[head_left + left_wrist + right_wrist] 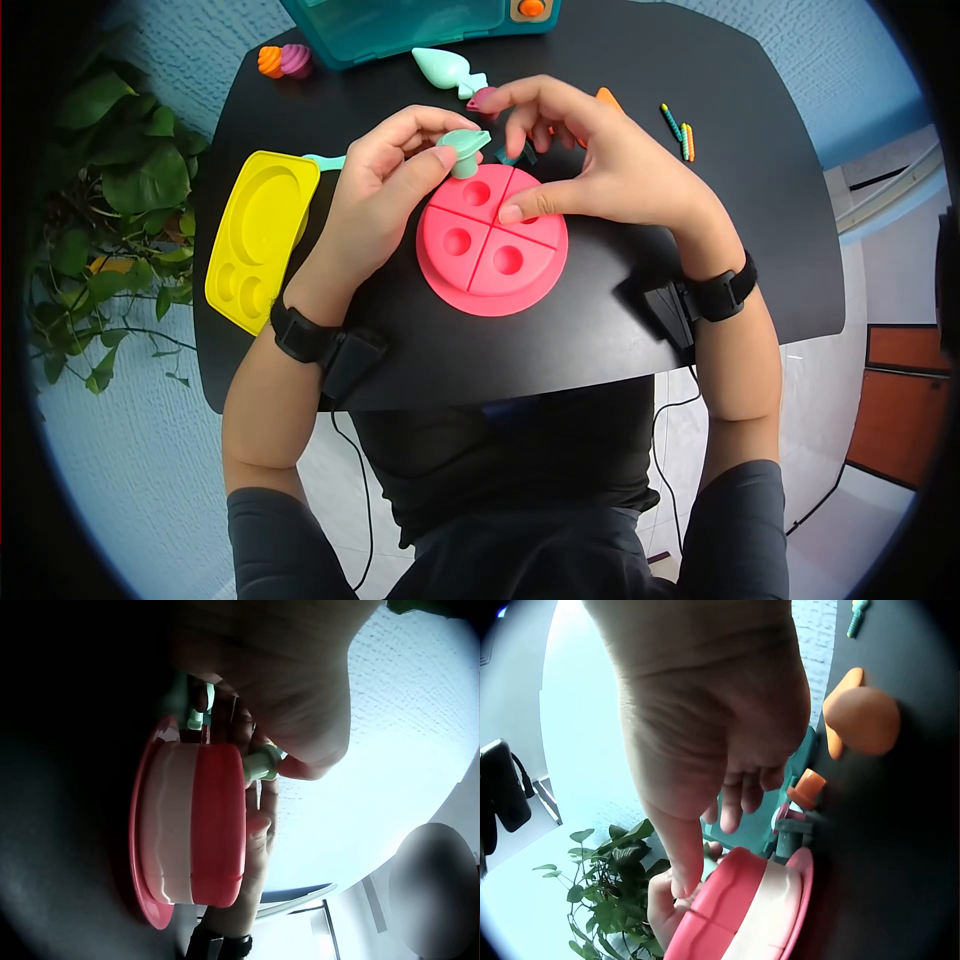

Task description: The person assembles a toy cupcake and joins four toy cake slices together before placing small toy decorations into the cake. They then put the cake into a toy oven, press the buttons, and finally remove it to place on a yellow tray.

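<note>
A round pink toy cake (487, 262) stands on a pink plate, its top cut into wedges with round holes. My left hand (382, 185) pinches a mint-green toy piece (465, 145) with a stubby peg, held over the far left edge of the cake. In the left wrist view the peg of this green piece (259, 763) is right at the cake's top. My right hand (610, 165) arches over the cake's right side, thumb resting at its top. Its index fingertip overlaps a dark pink piece (482, 99) behind the cake.
A yellow tray (285, 225) lies at left beside a mint handle. Behind are a teal case (420, 30), orange and purple swirl pieces (284, 61) and a pale green cone-shaped piece (441, 68). Small striped sticks (686, 141) lie at right; an orange peg piece (807, 789) stands near the cake.
</note>
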The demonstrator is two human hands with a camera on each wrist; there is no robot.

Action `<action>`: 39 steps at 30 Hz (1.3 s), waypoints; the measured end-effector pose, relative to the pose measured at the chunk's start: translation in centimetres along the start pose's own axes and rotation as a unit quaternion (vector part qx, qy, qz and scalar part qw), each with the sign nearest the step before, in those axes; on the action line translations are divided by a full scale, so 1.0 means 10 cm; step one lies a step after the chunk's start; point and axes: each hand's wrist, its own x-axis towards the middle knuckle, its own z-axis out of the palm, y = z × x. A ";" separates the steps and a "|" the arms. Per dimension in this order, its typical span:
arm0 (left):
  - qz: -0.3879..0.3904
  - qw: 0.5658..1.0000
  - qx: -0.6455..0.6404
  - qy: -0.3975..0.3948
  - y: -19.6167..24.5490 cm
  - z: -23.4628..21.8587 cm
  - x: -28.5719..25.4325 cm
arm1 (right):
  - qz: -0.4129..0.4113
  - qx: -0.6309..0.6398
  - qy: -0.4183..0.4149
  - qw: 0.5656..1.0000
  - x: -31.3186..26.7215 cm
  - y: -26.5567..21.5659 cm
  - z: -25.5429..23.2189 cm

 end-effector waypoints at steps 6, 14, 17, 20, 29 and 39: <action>0.007 1.000 0.001 -0.015 0.01 -0.02 -0.01 | 0.031 0.025 -0.026 0.999 0.03 0.00 0.02; 0.038 0.997 0.025 -0.056 0.03 0.02 -0.04 | -0.012 0.045 0.025 0.999 0.05 0.10 0.07; 0.050 0.995 0.042 -0.069 0.01 0.00 -0.03 | 0.024 0.135 0.137 0.981 0.08 0.08 0.14; 0.066 0.993 0.067 -0.071 0.00 -0.01 -0.01 | 0.025 0.052 0.202 0.978 0.09 0.12 0.11; 0.050 0.995 0.032 -0.085 0.04 -0.01 -0.02 | 0.022 -0.056 0.213 0.975 0.09 0.20 0.18; 0.090 0.988 0.074 -0.104 0.01 -0.04 0.02 | 0.023 -0.068 0.219 0.973 0.10 0.25 0.20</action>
